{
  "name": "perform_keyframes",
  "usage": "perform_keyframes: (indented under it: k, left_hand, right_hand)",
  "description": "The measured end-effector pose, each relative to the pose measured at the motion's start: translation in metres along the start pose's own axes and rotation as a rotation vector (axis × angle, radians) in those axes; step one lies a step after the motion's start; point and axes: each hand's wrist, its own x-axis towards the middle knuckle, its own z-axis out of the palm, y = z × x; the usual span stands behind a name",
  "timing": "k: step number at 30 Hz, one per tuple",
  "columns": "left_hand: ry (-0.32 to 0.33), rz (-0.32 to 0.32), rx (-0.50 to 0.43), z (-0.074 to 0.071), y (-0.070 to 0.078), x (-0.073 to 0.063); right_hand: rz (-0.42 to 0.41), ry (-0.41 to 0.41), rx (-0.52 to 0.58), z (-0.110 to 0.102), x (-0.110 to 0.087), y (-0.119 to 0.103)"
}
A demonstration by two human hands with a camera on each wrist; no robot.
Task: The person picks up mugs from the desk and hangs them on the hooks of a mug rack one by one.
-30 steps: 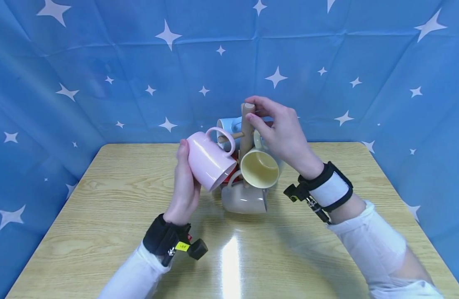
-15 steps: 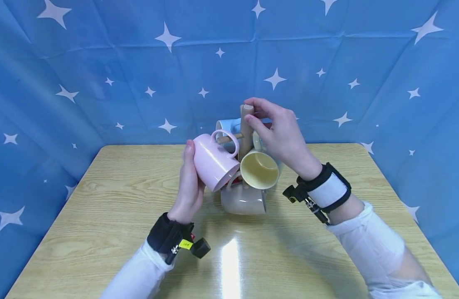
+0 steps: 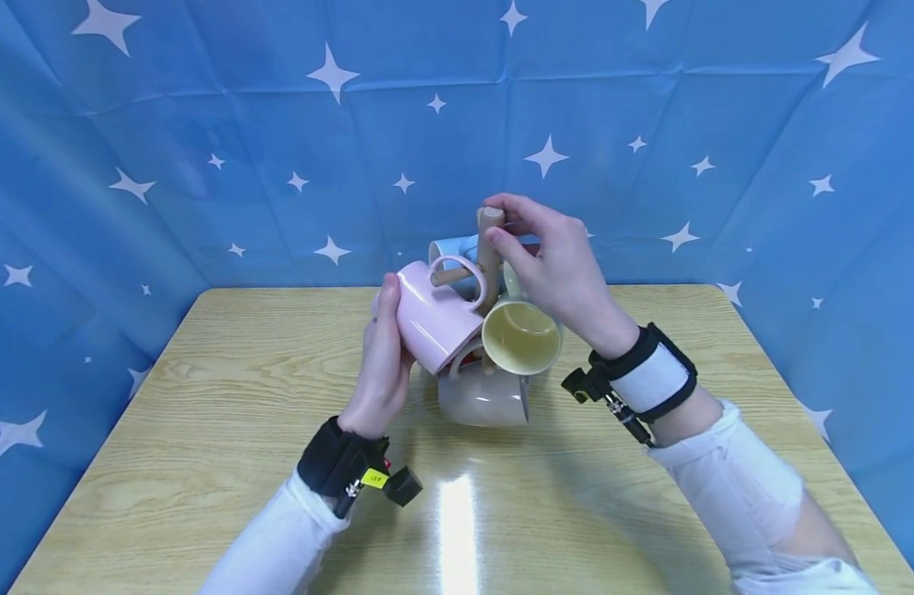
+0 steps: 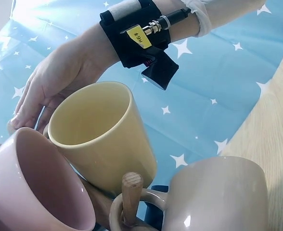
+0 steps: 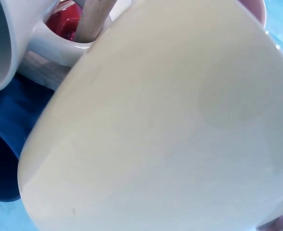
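My left hand [image 3: 383, 364] grips a pink mug [image 3: 430, 322] by its body, tilted with the mouth down to the right. The pink mug's handle loop lies about an upper peg [image 3: 453, 275] of a wooden mug tree [image 3: 490, 240]; the peg appears to pass through it. At the top of the post, my right hand [image 3: 564, 264] pinches the wood between thumb and fingers. Below that hand hangs a yellow mug [image 3: 522, 339], its mouth facing me. A greyish-beige mug [image 3: 483, 398] hangs lower by its handle on another peg [image 4: 132, 192]. The left hand is out of the left wrist view.
Behind the post hangs a light blue mug [image 3: 445, 248]. The right wrist view adds a dark blue mug [image 5: 16, 125], a white mug [image 5: 28, 33] and part of a red one [image 5: 63, 21]. A wooden table [image 3: 264, 372] lies beneath, with a starry blue cloth [image 3: 278, 124] behind.
My left hand has moved the pink mug to the right, bringing its handle from beside the peg's tip to around the peg. The right hand has stayed on the post.
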Motion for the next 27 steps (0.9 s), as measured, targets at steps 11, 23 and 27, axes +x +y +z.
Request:
perform_keyframes:
  k: [11, 23, 27]
  left_hand:
    - [0.031, 0.016, 0.033, 0.0003, -0.005, 0.0009]
    - [0.039, 0.026, 0.074, -0.0022, -0.0063, 0.0002]
    - [0.046, 0.028, 0.081, -0.0036, -0.0057, -0.0002]
  right_hand:
    - [-0.006, 0.008, 0.005, 0.0004, 0.0007, 0.0]
    - [0.005, -0.004, 0.023, -0.0001, 0.0007, 0.0008]
    - [0.01, -0.022, 0.032, -0.0037, -0.0017, 0.0013]
